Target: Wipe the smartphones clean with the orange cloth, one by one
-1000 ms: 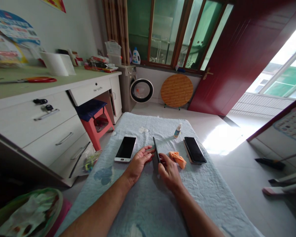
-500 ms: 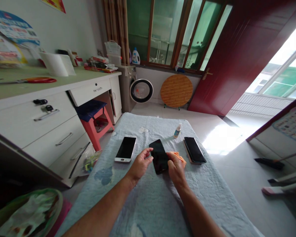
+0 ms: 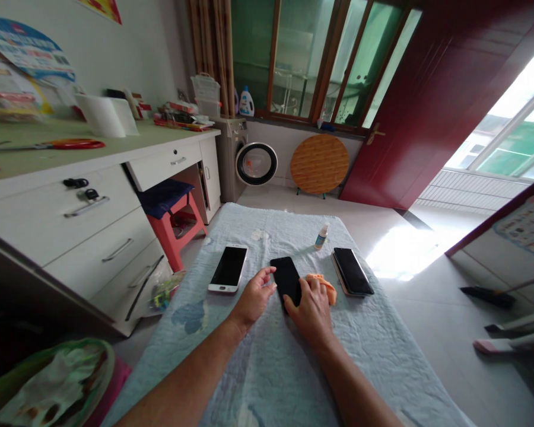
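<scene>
Blue cloth (image 3: 258,373) underneath, the middle phone (image 3: 285,274) is best steadied by its edges: right hand (image 3: 314,311) pinching its near end, left hand's (image 3: 252,299) fingers loosely parted beside it.

Daylight came in hard past the door (image 3: 413,107) on the right and totally blew out a patch of floor (image 3: 400,252); bottom left was murky, edges stretched and kinda soft.

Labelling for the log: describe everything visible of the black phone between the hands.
The black phone is a smooth-looking rectangular slab, its upward face dark and unlit. It lies about flat, apparently on the pale blue cover, far end angled left. The right hand holds and partly covers its near end; the left hand is at its left edge, contact unclear.
</scene>
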The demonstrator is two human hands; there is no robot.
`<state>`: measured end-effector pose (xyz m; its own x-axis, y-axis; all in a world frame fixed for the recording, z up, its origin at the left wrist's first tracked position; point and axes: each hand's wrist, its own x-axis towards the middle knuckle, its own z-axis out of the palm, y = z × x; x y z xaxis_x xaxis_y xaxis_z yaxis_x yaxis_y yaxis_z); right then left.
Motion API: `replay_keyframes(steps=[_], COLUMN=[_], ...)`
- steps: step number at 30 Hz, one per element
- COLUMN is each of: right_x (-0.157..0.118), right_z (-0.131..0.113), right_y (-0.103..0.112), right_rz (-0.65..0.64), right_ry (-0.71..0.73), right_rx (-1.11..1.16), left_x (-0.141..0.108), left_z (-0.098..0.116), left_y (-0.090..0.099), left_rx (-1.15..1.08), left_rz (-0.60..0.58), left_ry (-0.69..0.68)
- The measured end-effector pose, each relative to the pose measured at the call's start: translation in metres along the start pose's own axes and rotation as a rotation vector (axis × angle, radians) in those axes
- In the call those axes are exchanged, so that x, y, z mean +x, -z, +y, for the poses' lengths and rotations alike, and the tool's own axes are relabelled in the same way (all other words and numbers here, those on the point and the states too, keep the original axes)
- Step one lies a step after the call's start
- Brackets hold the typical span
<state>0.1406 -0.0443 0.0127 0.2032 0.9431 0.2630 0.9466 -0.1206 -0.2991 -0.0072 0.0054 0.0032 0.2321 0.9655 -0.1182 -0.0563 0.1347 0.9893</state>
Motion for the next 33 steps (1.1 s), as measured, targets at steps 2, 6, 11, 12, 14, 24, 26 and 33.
replay_keyframes(steps=[2,6,11,12,14,24,26,33], right_x=[0.000,-0.002,-0.002,-0.002,-0.003,0.000,0.009,0.049], right_z=[-0.003,-0.009,-0.013,-0.013,-0.014,0.006,0.025,0.108], right_y=[-0.001,-0.006,-0.004,-0.003,0.001,0.031,0.039,0.054], right_rz=[-0.012,-0.031,-0.006,-0.002,0.009,0.133,0.203,0.321], right_ry=[0.004,0.028,0.033,0.031,0.030,0.121,0.098,-0.189], right_rx=[-0.032,-0.056,-0.031,-0.021,0.001,0.162,0.157,-0.037], left_x=[0.000,0.001,0.001,0.001,-0.001,-0.017,-0.017,-0.015], left_z=[0.000,-0.001,-0.004,-0.003,-0.001,0.018,0.019,0.016], left_y=[0.000,0.000,0.000,0.000,0.000,0.001,0.002,0.001], left_rx=[0.003,0.015,0.057,0.073,0.122,0.402,0.420,0.447], left_rz=[-0.002,-0.005,0.002,0.007,0.028,0.235,0.251,0.250], left_ry=[0.001,-0.018,-0.067,-0.094,-0.181,-0.654,-0.664,-0.667])
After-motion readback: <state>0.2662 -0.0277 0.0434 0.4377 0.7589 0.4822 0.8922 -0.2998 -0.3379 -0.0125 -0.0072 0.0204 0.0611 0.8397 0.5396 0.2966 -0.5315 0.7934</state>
